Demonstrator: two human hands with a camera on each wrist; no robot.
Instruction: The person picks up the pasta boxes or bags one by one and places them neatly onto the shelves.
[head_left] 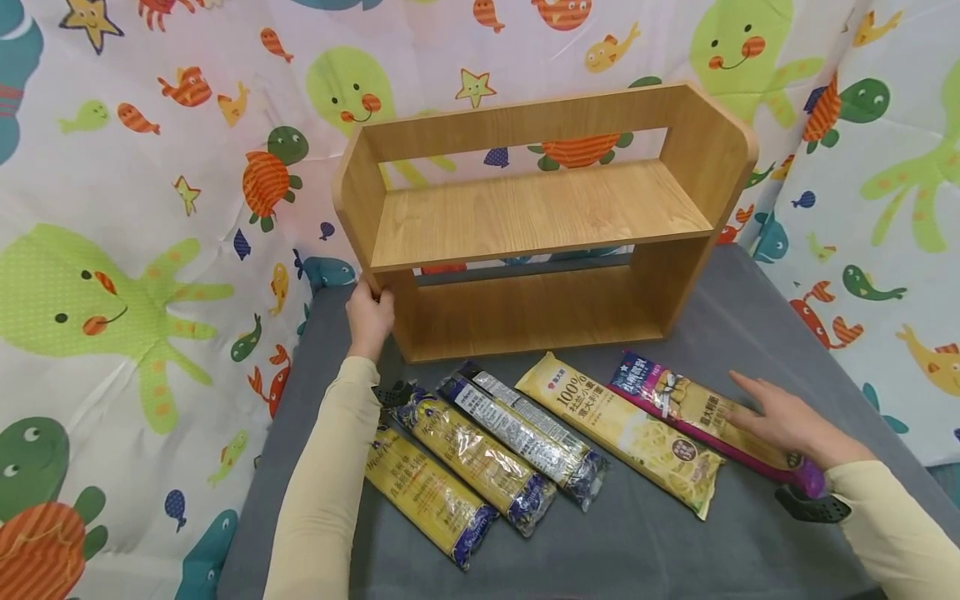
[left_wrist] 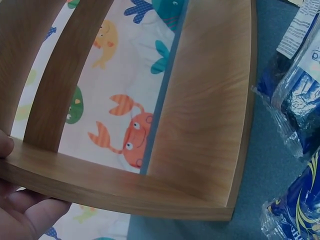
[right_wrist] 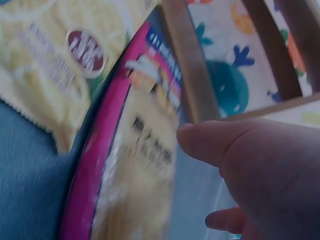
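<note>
A two-tier wooden shelf (head_left: 540, 212) stands at the back of the table. My left hand (head_left: 370, 321) grips the edge of its left side panel, thumb on one face and fingers on the other, as the left wrist view shows. My right hand (head_left: 791, 421) is over the right end of a pink-and-blue noodle packet (head_left: 693, 408), its fingers extended. In the right wrist view the thumb (right_wrist: 205, 142) sticks out beside that packet. To its left lies a yellow pasta packet (head_left: 618, 429) with a picture of noodles on it.
Further left on the grey tabletop (head_left: 637, 550) lie a dark-ended packet with a white label (head_left: 525, 433) and two yellow-and-blue pasta packets (head_left: 472, 454), slanted side by side. A curtain with sea animals (head_left: 187, 167) hangs close behind the shelf and along the sides.
</note>
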